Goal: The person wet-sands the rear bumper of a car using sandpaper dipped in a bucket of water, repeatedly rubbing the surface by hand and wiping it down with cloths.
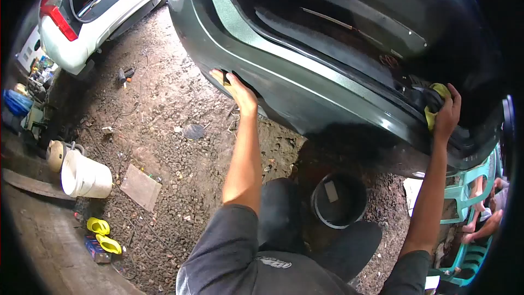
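Note:
A dark green car body [305, 90] with its rear opening uncovered fills the upper right. My left hand [241, 94] lies against the lower edge of its bumper, fingers stretched out and thumb apart, with no object visible in it. At the right end of the opening's sill, my right hand [448, 114] has its fingers wrapped round a yellow cloth [431, 116]. Part of the cloth is hidden by the fingers, and a dark part sits just beside it. Below the bumper, between my knees, stands a black bucket [356, 207] with a pale rectangular block [331, 191] in it.
A white car [117, 19] stands at upper left. On the gravel ground are a white bucket [87, 176], a flat square board [140, 187], yellow clogs [103, 235] and a small box [98, 249]. Green plastic chairs [464, 191] and another person's hand [474, 233] are at right.

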`<action>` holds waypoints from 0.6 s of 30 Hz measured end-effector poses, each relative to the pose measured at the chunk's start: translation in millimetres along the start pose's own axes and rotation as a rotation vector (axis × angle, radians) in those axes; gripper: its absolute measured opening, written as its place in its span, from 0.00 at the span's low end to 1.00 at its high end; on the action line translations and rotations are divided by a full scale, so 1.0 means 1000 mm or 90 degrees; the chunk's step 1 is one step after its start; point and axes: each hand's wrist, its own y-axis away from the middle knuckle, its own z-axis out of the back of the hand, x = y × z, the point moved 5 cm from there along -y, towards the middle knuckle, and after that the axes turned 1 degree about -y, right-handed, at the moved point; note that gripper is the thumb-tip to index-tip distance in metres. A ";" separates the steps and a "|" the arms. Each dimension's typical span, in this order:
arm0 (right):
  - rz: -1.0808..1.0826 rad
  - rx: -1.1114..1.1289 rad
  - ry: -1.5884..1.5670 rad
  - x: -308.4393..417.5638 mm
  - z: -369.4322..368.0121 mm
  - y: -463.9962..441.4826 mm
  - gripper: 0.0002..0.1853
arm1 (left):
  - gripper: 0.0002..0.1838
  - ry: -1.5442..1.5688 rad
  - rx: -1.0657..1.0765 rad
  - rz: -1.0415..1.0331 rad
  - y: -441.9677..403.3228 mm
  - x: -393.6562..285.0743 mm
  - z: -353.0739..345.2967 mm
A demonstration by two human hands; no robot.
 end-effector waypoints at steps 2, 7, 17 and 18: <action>-0.007 -0.007 -0.012 0.003 -0.001 0.001 0.18 | 0.44 -0.009 -0.020 0.044 0.047 -0.022 -0.016; 0.009 0.001 0.002 -0.004 0.003 -0.001 0.19 | 0.46 -0.091 0.163 0.020 0.200 -0.065 -0.052; 0.025 -0.006 0.016 -0.002 0.001 0.000 0.18 | 0.42 -0.021 -0.002 0.073 0.109 -0.011 -0.029; 0.033 -0.003 0.014 -0.004 0.001 0.000 0.18 | 0.45 -0.008 -0.003 0.064 0.143 -0.029 -0.041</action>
